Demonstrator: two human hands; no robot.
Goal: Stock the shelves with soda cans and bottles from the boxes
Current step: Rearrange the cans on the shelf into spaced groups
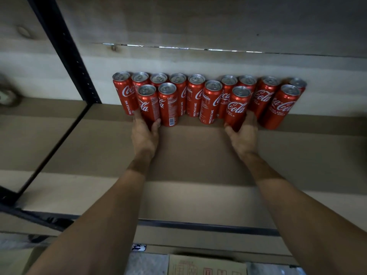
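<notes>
Two bare forearms reached in from the near edge of the shelf (198,155), over its dark metal front rail (208,227), with a cardboard box (206,264) showing below that rail. The left hand (144,133) was curled around the base of a red cola can (148,105), thumb on one side and fingers on the other. The right hand (244,135) cupped the base of another can (237,108) the same way. Both held cans stood upright in the front row. Behind them, a row of red cans (195,94) lined the back edge of the shelf, against the pale wooden wall (198,26). A black upright post (65,50) stood at the back left corner
</notes>
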